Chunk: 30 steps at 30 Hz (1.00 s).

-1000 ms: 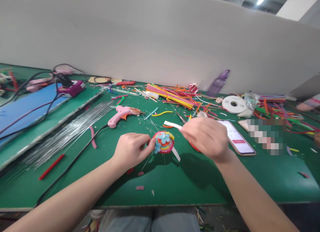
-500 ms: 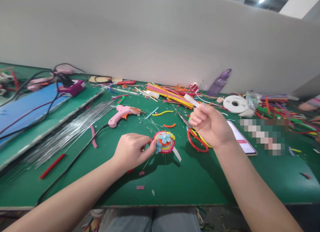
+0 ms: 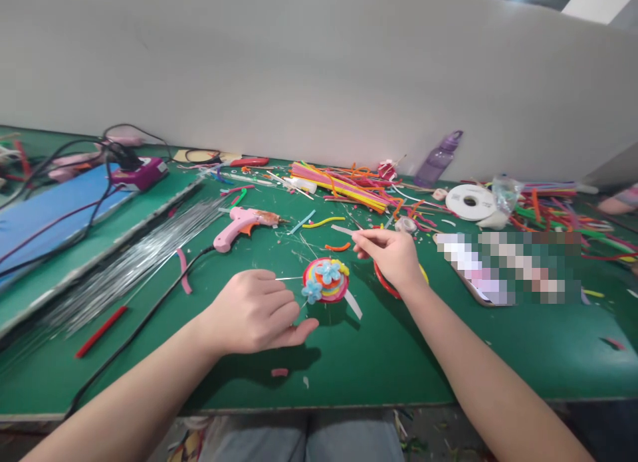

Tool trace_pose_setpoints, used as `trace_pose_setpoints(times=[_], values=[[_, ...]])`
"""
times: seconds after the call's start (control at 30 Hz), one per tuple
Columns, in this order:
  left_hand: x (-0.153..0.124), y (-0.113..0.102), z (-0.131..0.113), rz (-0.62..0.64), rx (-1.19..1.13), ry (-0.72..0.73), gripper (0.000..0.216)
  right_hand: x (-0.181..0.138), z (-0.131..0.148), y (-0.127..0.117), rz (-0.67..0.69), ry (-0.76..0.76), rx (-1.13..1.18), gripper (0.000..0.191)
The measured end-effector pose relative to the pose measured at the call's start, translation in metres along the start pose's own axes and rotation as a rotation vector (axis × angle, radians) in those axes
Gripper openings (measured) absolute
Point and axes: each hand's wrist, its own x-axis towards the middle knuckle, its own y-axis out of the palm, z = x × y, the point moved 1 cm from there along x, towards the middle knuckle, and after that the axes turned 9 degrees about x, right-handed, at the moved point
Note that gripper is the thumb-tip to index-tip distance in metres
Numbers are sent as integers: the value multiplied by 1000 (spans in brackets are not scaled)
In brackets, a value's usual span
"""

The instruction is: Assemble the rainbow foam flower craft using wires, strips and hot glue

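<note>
A round pipe-cleaner decoration [image 3: 339,293] with pink, yellow and orange coils and light-blue flowers faces me over the table. Thin wire runs from it toward my left hand [image 3: 259,312], whose fingers are curled round the wire, though the grip itself is partly hidden. A white strip [image 3: 353,305] sticks out from the decoration's lower right. My right hand [image 3: 389,254] pinches another white strip [image 3: 342,229] by one end, above and right of the decoration. Under that hand lie scissors with red and yellow handles [image 3: 383,279], largely covered.
A pink glue gun [image 3: 239,226] with a black cord lies left of centre, beside a bundle of thin wires [image 3: 144,256]. Pipe cleaners [image 3: 339,186], a purple bottle [image 3: 439,159], a white spool [image 3: 468,203] and a phone [image 3: 461,269] occupy the back and right.
My right hand has come down and left with the white strip, closer to the decoration. My left hand's fingers have moved off the decoration's edge, slightly down and left.
</note>
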Motion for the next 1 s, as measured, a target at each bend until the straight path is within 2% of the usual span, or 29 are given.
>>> trace_pose_setpoints(times=[0.2,0.37,0.5,0.67,0.8,1.0], values=[[1,-1,1,49,9,22,41,0,0,-2,-132,-92,-144,24],[0,2,-2,78,1,61,43,1,1,-3,-111,-92,-58,26],[0,3,-3,102,-2,67,43,3,2,-4,-101,-158,-107,29],[-1,3,-1,107,38,43,41,3,-3,-4,-136,-176,-40,32],[0,3,-2,113,0,38,39,1,-6,-4,-182,-249,18,26],[2,2,-5,131,-44,59,23,-2,-1,-3,-128,-485,-292,22]])
